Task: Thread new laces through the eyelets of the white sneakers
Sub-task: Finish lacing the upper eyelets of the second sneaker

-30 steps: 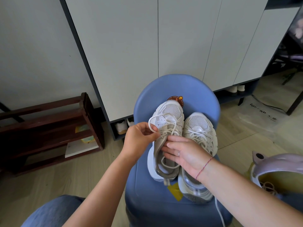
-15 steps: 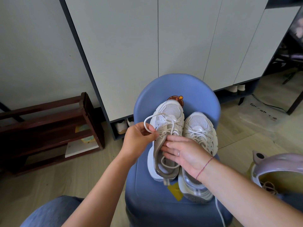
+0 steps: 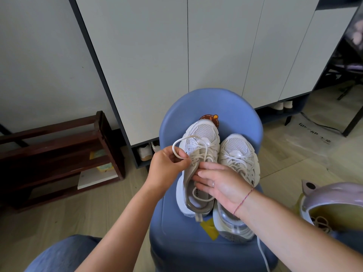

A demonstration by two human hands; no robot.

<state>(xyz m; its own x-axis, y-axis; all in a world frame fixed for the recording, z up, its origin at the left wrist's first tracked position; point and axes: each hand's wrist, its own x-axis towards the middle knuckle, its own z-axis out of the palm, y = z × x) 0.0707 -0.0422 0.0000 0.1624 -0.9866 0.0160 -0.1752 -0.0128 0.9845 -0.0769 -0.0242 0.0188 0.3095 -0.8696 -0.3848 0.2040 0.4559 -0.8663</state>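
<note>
White sneakers: pair side by side on the blue chair (image 3: 196,242), toes pointing away, toward the cabinet (image 3: 157,65).
Long axes run near-to-far, roughly parallel, heels nearest. Mesh toes, off-white overlays. The left hand (image 3: 167,169) pinches a loop of lace (image 3: 177,143) beside the left-side sneaker (image 3: 200,146). The right hand (image 3: 222,185) lays its fingers (image 3: 208,166) straight across that shoe's tongue, gripping nothing. The right-side sneaker (image 3: 238,152) is laced.

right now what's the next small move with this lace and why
Probably pull the white cord lace sideways until its slack loop tightens: the left hand pinches it beside the half-laced white mesh sneaker, and the right hand lies flat on that sneaker, steadying it.
</note>
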